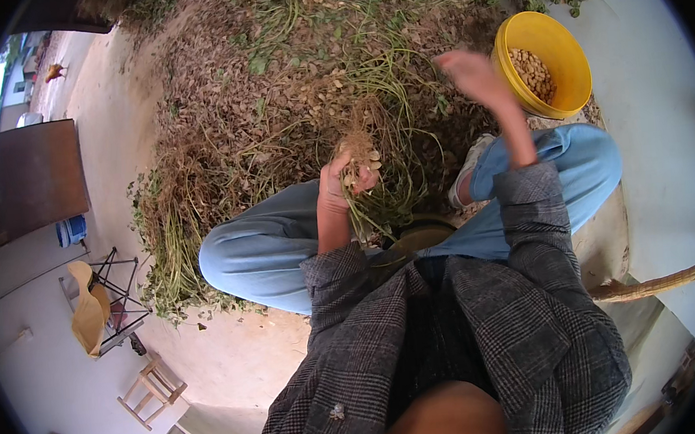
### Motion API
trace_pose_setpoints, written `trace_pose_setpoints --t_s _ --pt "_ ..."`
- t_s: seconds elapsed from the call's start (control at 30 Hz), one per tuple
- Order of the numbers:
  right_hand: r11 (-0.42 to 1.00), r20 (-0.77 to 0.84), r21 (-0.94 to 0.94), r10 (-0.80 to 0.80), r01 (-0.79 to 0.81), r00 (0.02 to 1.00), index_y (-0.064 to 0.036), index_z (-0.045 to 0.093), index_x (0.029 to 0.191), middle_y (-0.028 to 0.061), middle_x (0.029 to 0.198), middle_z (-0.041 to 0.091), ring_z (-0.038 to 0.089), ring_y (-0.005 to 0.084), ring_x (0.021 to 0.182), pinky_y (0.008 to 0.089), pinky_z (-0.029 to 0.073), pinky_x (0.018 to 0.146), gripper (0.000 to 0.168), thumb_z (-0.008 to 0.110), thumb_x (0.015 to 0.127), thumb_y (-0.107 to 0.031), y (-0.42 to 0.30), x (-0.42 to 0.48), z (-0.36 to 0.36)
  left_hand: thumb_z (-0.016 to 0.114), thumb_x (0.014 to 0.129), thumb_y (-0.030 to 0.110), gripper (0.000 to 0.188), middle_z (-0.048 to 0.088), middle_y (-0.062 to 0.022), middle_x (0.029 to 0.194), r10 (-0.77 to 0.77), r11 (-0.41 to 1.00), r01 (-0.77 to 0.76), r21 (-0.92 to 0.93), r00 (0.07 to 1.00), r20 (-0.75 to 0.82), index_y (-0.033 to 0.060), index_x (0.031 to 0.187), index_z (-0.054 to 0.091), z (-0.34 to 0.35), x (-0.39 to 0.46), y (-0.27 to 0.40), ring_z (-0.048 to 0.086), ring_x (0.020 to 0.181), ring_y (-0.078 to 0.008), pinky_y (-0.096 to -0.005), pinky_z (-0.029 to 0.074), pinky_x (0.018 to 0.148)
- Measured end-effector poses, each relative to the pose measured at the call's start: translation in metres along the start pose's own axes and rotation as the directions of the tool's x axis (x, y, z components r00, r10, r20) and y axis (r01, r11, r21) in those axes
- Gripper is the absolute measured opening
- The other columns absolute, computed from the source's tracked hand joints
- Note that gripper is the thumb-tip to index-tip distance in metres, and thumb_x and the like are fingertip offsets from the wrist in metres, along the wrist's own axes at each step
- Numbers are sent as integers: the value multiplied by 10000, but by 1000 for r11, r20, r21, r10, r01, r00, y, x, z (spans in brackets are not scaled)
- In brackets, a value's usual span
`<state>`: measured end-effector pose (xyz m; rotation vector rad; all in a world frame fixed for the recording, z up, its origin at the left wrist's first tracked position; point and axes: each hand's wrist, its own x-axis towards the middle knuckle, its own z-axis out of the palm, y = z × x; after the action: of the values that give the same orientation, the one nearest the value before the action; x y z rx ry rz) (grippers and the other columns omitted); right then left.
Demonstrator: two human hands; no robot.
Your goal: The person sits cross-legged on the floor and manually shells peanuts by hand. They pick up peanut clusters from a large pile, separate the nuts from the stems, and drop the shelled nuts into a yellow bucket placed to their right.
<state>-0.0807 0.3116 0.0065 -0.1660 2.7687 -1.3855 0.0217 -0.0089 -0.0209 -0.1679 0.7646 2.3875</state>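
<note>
My left hand grips a bunch of peanut plants by the stems near the roots, with peanut pods hanging at the roots beside the fingers. My right hand is raised to the right, blurred, close to the left rim of a yellow plastic bucket. Whether its fingers hold anything cannot be told. Inside the bucket lies a heap of peanuts. More pulled peanut plants with roots lie on the ground at the left and in front.
Dry leaves cover the ground ahead. Between my legs is part of a round container. A wooden stool, a folding chair, a blue bucket and a brown door panel are at the left. A pale wall runs along the right.
</note>
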Motion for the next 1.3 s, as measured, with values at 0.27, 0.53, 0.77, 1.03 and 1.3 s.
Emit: trace_pose_setpoints --t_s 0.27,0.53,0.77,1.03,1.3 --pt "818 572 535 -167 -211 803 -21 594 1167 88 973 660 611 162 817 323 494 751 342 535 918 -248 -84 -30 110 538 871 332 376 508 -100 553 21 1000 -21 -6 1000 10 -38 807 553 4 0 2 372 382 -158 -278 269 368" --pt "683 494 567 165 -460 854 -1 676 994 85 883 687 624 138 687 309 513 641 182 628 844 -91 -76 -32 107 439 944 308 370 498 -79 553 -33 995 46 94 990 -134 -34 866 554 9 6 -4 380 381 -149 -277 292 389" --pt "900 138 429 22 -80 990 -13 711 906 95 835 697 657 157 747 301 527 679 132 652 789 -23 -51 -34 122 506 909 370 451 427 -59 465 -103 961 174 215 946 -306 27 618 513 31 20 -9 361 378 -142 -257 246 393" --pt "914 -19 402 59 -46 998 -3 713 898 71 781 697 618 106 690 263 486 597 142 645 836 -111 -30 -28 116 515 897 392 442 453 -53 472 -31 948 144 285 930 -367 35 637 544 27 20 -8 382 377 -148 -254 261 375" --pt "502 505 662 249 -557 826 -21 540 892 -8 708 478 398 46 537 178 295 413 182 445 963 -158 -45 -24 95 494 899 429 495 393 -50 443 -16 997 4 -78 987 -159 16 630 538 -6 7 13 330 384 -157 -289 287 451"
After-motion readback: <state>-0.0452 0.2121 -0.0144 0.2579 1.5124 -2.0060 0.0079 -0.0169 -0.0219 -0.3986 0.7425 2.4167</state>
